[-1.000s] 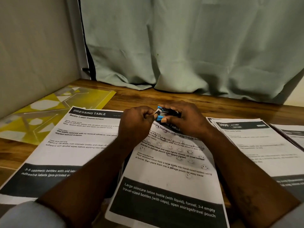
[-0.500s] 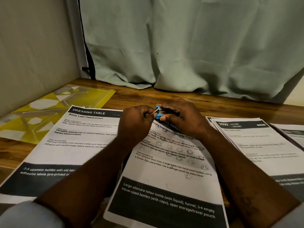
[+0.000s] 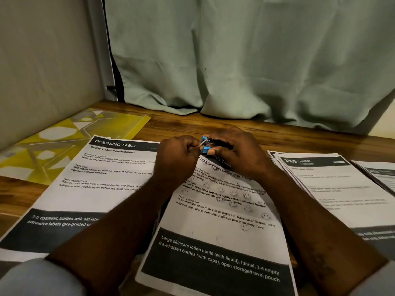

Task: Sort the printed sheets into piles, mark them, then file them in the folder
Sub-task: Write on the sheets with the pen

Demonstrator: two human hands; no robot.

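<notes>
Head view: both hands meet above the top edge of the middle sheet, forearms reaching in from the near edge.
Right hand (image 3: 237, 154): fingers curled round a small blue-and-black device (image 3: 206, 148), gripping it with its blue end turned toward the left hand.
Left hand (image 3: 177, 161): closed into a fist, thumb and forefinger pinching a thin pale piece (image 3: 203, 143) at the blue end of the device.
Device type: cannot be told; most of its body is hidden by the right hand.
Middle sheet (image 3: 224, 227): lies flat under and nearer than the hands, printed with text about skincare lotion and carrying a scatter of smiley marks (image 3: 248, 196).
Left sheet (image 3: 96, 189): headed "DRESSING TABLE", lies beside the left forearm, its right edge tucked under the middle sheet.
Right pile (image 3: 333, 189): a fanned stack of sheets headed "3800 KITCHEN", just right of the right wrist.
Far-right sheets (image 3: 380, 174): beyond the right pile, cut off by the frame edge.
Folder (image 3: 64, 142): yellow with pale shapes, lies flat to the far left of the left hand, partly under the left sheet.
Tabletop (image 3: 213, 124): brown wood, bare strip showing beyond the hands.
Curtain (image 3: 256, 60): pale green, hangs behind the hands, its hem resting on the tabletop.
Wall (image 3: 42, 60): plain, left of the curtain.
</notes>
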